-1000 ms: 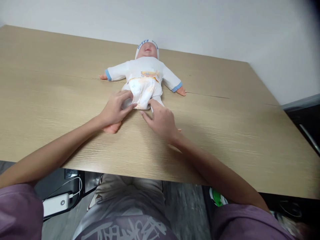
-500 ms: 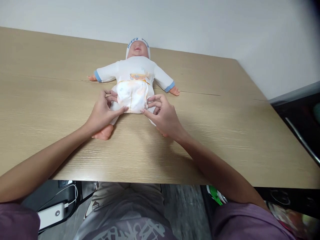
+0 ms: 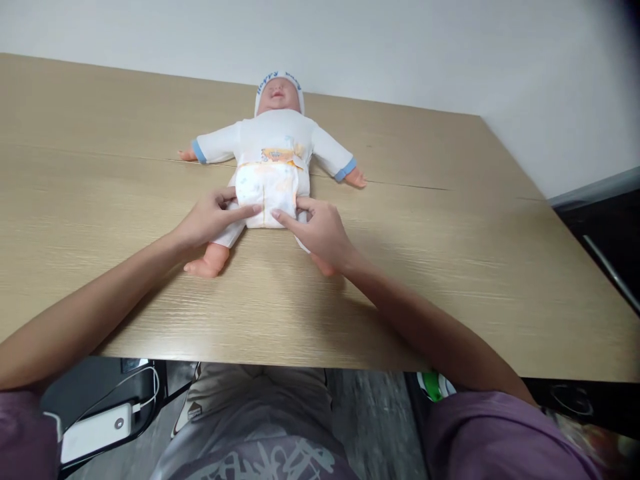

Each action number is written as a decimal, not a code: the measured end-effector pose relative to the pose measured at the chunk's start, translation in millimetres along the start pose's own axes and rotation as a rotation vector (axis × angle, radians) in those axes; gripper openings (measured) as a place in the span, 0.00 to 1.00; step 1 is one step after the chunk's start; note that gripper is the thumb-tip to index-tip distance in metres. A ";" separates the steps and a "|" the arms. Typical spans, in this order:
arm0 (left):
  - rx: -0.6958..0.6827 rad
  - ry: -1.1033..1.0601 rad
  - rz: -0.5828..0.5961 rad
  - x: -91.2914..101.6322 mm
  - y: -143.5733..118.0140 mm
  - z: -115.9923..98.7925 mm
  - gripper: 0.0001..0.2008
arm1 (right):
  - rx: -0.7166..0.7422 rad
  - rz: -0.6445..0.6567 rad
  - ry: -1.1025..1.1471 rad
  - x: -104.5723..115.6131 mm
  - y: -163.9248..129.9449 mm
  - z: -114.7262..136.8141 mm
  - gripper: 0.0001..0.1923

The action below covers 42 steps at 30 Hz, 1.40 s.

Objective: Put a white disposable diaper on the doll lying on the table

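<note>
A baby doll [image 3: 275, 132] in a white outfit with blue cuffs and a lettered cap lies on its back, legs toward me. Over its lower body sits a white diaper [image 3: 267, 187] with an orange-printed waist. At the diaper's left leg edge, my left hand [image 3: 207, 217] grips it, thumb pressed on the front and fingers curled behind the side. My right hand [image 3: 323, 230] does the same at the opposite leg edge, its thumb on the front near the middle seam. Both hands' fingertips are partly hidden by the diaper and the doll's legs.
The wooden table [image 3: 150, 300] runs back to a white wall [image 3: 380, 53]. A white power bank [image 3: 97, 432] with a cable lies on a dark surface below the table's front edge at left. Something green and white [image 3: 436, 387] shows below at right.
Both thumbs have slid inward over the diaper's front, and the fingers have tucked in closer at its sides. The diaper's front looks smoother and flatter. The view has shifted slightly.
</note>
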<state>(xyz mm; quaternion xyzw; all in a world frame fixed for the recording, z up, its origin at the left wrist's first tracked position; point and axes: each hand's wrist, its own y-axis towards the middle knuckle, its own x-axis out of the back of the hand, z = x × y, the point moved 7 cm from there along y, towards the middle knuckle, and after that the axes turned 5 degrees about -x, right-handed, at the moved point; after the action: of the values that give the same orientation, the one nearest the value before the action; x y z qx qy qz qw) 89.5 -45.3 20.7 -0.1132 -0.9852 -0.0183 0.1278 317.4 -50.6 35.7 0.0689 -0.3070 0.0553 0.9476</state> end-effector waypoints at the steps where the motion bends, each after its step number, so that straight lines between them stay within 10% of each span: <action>1: 0.015 -0.072 0.011 -1.8 -1.2 0.6 0.28 | -0.030 0.003 0.047 -0.5 -1.2 -2.5 0.26; 20: 0.062 -0.312 -0.057 -14.1 -9.8 2.1 0.31 | -0.175 0.020 0.505 -15.0 -4.6 -8.1 0.29; 34: 0.117 -0.293 -0.184 -1.2 -8.1 18.9 0.32 | -0.104 -0.018 0.456 -11.9 -2.6 -6.1 0.33; 42: -0.011 -0.106 -0.017 -3.0 -8.6 -4.4 0.31 | -0.075 0.015 0.124 -2.1 -8.5 -2.2 0.28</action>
<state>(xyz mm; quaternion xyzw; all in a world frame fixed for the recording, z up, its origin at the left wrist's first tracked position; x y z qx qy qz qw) 91.4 -54.6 24.2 -0.1061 -0.9914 -0.0186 0.0744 318.2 -58.8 31.9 0.0273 -0.2502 0.0552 0.9662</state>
